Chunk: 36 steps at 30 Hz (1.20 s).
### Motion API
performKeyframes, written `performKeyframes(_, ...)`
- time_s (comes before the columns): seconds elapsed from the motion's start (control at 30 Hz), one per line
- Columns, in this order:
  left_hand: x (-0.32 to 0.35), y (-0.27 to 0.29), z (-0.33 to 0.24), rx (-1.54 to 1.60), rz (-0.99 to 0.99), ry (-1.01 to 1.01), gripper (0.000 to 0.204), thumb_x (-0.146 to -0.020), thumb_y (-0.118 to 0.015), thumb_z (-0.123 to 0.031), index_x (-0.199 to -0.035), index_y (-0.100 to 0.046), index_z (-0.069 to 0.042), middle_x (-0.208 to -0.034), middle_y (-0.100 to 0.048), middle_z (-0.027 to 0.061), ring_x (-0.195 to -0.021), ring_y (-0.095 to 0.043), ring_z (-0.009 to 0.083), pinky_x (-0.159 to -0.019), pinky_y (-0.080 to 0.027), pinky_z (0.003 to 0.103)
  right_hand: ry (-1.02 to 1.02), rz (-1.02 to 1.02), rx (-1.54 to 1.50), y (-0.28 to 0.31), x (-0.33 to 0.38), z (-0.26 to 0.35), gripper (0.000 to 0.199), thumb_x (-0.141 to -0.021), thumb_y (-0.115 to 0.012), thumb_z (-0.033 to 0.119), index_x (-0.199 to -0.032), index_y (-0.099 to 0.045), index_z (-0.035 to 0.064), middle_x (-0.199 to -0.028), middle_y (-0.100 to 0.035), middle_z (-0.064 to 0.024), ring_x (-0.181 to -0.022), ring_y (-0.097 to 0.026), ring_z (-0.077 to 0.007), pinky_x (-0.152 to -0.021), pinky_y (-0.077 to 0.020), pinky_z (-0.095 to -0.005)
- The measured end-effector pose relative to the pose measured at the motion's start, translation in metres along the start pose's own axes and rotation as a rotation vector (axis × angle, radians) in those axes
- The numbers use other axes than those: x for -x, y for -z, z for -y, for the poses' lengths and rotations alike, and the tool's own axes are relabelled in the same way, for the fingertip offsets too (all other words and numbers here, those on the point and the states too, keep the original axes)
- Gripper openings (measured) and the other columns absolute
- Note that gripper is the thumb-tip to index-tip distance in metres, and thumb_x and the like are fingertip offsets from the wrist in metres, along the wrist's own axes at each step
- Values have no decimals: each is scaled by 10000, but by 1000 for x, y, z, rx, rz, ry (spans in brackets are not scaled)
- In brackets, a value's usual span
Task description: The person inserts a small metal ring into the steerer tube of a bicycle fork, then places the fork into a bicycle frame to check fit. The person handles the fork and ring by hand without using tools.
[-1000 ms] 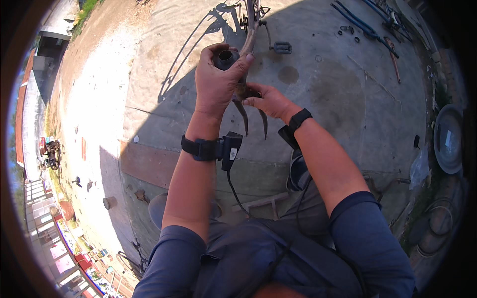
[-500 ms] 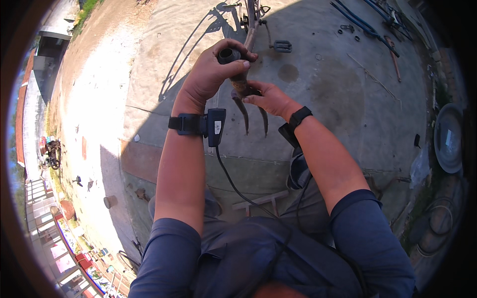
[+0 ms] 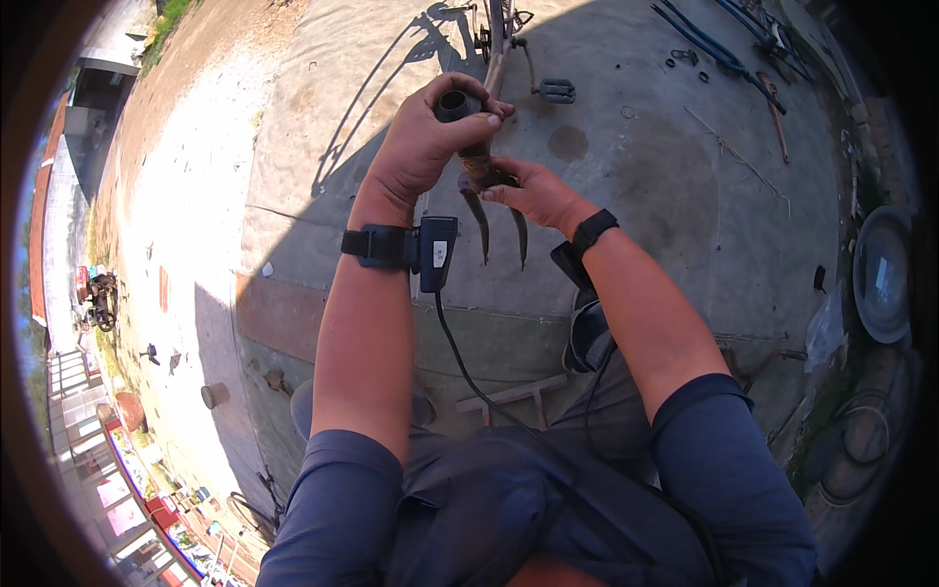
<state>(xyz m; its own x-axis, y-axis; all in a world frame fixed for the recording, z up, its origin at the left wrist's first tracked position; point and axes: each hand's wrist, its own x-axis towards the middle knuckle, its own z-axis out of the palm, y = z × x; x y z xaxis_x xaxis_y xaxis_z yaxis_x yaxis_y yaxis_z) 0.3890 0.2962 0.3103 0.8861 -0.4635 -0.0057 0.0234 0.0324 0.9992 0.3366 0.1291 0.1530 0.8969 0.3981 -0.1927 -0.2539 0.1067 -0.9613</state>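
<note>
A worn bicycle frame (image 3: 495,70) stands in front of me with its head tube (image 3: 477,164) toward me. My left hand (image 3: 419,139) is closed round the top of that tube, thumb and fingers at a dark, open-ended ring (image 3: 457,102). Lower down, my right hand (image 3: 544,196) grips the fork (image 3: 476,217) at its crown, just under the head tube. The two dark fork blades point down toward me, with no wheel between them. Whether the fork is seated fully in the tube is hidden by my fingers.
A crank with a black pedal (image 3: 558,91) hangs off the frame. Blue bicycle tubing (image 3: 706,41) and small ring parts (image 3: 685,59) lie at the far right. A metal basin (image 3: 882,274) sits at the right edge, and a low stand (image 3: 515,393) is between my legs.
My left hand and the top of the head tube have shifted slightly to the right. The right hand keeps its hold on the fork almost unmoved.
</note>
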Motion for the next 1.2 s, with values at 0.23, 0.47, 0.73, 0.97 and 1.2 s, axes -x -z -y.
performKeyframes(0.23, 11, -27, 5, -357, -356, -57, 402, -859, -808, -182, -1170, -644, 13, -1107, -731, 109, -966, -682, 154, -924, -546, 302, 22, -32, 28, -2, -2, -1, 590, -930, -768, 107, -1461, -540, -12, -1320, -677, -97, -1234, -616, -181, -1074, -472, -319)
performKeyframes(0.47, 6, -12, 1, -253, -173, -14, 416, -844, -824, -195, -1168, -652, 2, -1101, -729, 97, -984, -670, 145, -900, -543, 293, 23, -14, -24, 1, -1, -2, 585, -926, -772, 107, -1454, -548, -10, -1315, -679, -97, -1235, -615, -182, -1084, -467, -325)
performKeyframes(0.73, 12, -19, 5, -282, -318, -139, 384, -829, -833, -190, -1113, -654, -3, -1058, -704, 86, -896, -648, 141, -816, -548, 292, 12, -7, 2, 0, -2, 1, 572, -938, -759, 88, -1461, -544, 0, -1316, -673, -80, -1233, -611, -166, -1085, -467, -322)
performKeyframes(0.97, 7, -36, 13, -317, -489, -69, 371, -837, -833, -211, -1096, -669, -1, -1043, -702, 75, -923, -640, 121, -823, -539, 280, 10, -13, 16, 1, 1, 1, 567, -944, -760, 114, -1458, -548, 4, -1300, -680, -69, -1215, -612, -155, -1068, -471, -314)
performKeyframes(1.2, -2, 6, -3, -144, 70, -50, 304, -884, -759, -149, -1133, -668, 0, -1111, -725, 78, -1051, -655, 144, -977, -518, 312, -8, -39, 49, 1, -1, -2, 584, -941, -761, 134, -1465, -541, -2, -1341, -666, -101, -1244, -609, -178, -1073, -464, -321)
